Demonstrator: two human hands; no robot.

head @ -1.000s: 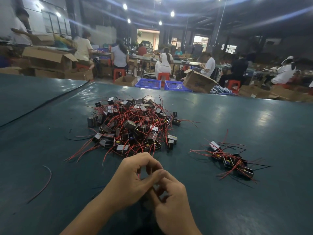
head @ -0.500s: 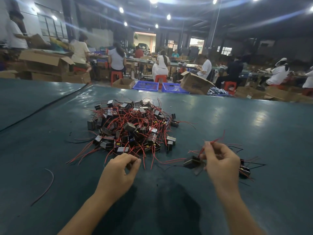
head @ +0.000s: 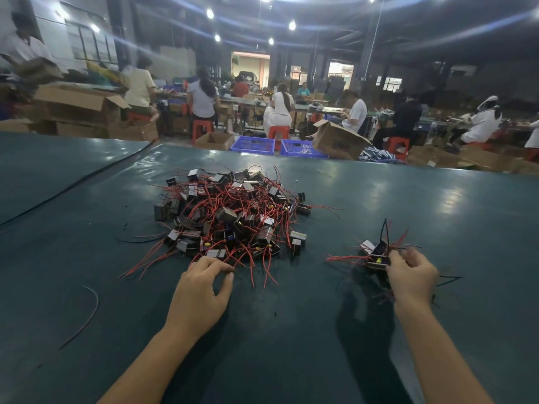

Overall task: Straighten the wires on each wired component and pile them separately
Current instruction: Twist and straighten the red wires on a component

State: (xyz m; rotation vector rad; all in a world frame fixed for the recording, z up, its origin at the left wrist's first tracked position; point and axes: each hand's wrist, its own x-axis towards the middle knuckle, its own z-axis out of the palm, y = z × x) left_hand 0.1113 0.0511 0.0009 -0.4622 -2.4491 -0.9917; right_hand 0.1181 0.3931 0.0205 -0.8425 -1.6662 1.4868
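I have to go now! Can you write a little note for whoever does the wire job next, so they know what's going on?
Left hand: open, fingers loosely curled at the near edge of the big tangled pile, gripping nothing visible.
Right hand: fingers curled at the small pile, against a component; grip unclear.
Done: a few components lie in the small pile, on the right.
Left to do: the big tangled pile, red wires knotted, in the middle of the table. One stray wire lies far left.
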